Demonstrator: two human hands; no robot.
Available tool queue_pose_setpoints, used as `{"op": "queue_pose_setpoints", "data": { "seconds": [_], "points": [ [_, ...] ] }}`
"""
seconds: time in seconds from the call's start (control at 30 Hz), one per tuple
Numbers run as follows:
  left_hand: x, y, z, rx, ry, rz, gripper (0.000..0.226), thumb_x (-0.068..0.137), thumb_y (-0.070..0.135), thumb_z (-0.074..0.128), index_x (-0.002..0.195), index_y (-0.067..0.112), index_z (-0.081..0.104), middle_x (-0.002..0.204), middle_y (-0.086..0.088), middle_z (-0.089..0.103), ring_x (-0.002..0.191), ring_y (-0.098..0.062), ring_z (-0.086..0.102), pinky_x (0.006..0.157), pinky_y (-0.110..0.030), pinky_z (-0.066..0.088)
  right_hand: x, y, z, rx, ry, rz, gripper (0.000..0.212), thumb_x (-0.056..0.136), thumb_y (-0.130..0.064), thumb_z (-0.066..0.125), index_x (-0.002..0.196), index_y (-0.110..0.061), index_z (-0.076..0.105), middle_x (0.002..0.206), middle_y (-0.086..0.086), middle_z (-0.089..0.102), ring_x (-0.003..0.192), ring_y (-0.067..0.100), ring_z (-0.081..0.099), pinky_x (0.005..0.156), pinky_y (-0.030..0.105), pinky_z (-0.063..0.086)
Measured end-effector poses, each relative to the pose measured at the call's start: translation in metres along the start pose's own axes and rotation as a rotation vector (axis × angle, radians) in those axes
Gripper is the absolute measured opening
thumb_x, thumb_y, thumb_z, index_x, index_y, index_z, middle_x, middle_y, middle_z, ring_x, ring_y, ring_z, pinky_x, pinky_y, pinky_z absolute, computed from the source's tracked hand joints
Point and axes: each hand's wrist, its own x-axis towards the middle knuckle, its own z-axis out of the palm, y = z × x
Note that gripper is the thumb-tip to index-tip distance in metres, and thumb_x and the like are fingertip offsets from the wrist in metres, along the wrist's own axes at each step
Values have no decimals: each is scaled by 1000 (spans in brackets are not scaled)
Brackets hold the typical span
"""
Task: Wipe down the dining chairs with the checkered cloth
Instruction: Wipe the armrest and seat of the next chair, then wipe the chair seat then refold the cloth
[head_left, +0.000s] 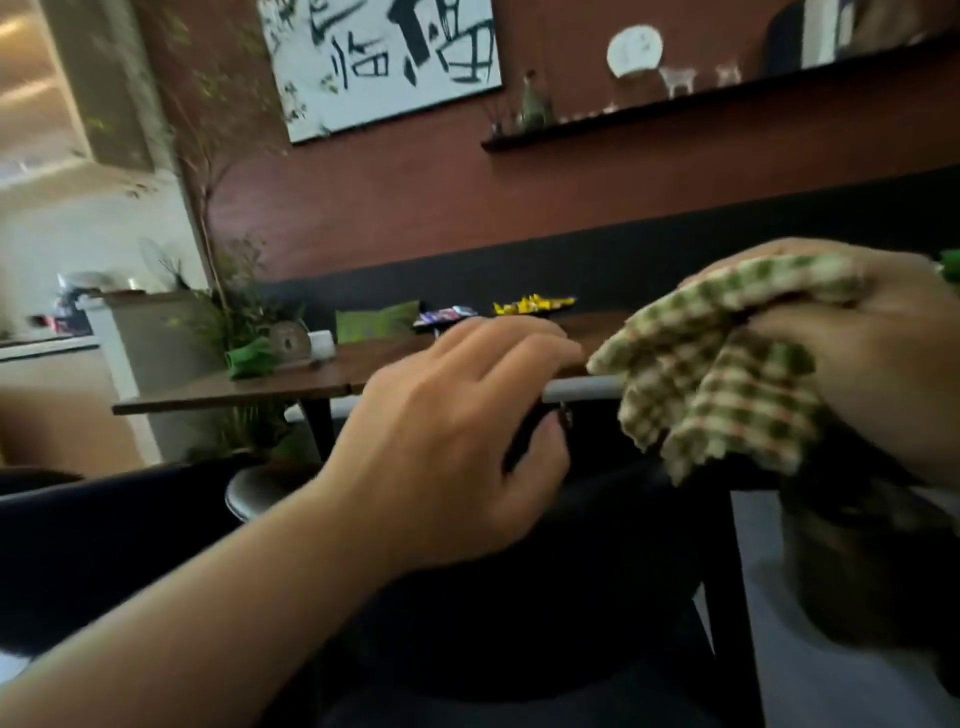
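Dark chair (519, 597) stands closest, its top rail under both hands. Left hand (447, 441) grips the rail, fingers curled over it and thumb below. Right hand (857, 364) grasps the checkered cloth (711, 374), which hangs over the rail. Wooden tabletop (291, 387) lies behind.

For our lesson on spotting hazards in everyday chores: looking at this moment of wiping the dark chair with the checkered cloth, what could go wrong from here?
1. The green-and-cream checkered cloth hangs loose from the right hand; its dangling corner may snag on the dark wooden chair frame or slip free.
2. The left hand grips the chair's top rail beside the cloth, so a sideways wipe could bump its fingers.
3. The picture is blurred, hinting at quick movement; spots may be missed.
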Motion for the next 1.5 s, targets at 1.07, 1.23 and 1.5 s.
{"op": "queue_pose_setpoints", "data": {
  "seconds": [1.07,1.23,1.5],
  "points": [
    [-82,-263,174,-951,-700,-1083,12,86,20,73,84,26,64,80,9,67,75,-4,63,70,-25,53,85,190,238,318,-401,1147,16,84,-23,70,99,-27,68,97,-10,74,89,7,70,62,16,54],
    [-93,-263,186,-966,-631,-1268,11,91,18,69,86,20,59,80,-1,71,77,-21,69,68,-36,55,76,207,233,233,-324,1299,31,71,-28,76,101,-23,69,98,-6,74,93,12,70,71,25,54],
    [-101,-266,194,-851,-525,-1384,17,94,13,59,97,29,54,86,7,68,75,0,64,70,-14,50,69,218,228,193,-201,1429,18,76,-21,73,93,-23,68,88,-7,75,79,8,71,65,26,50]
  ]
}}
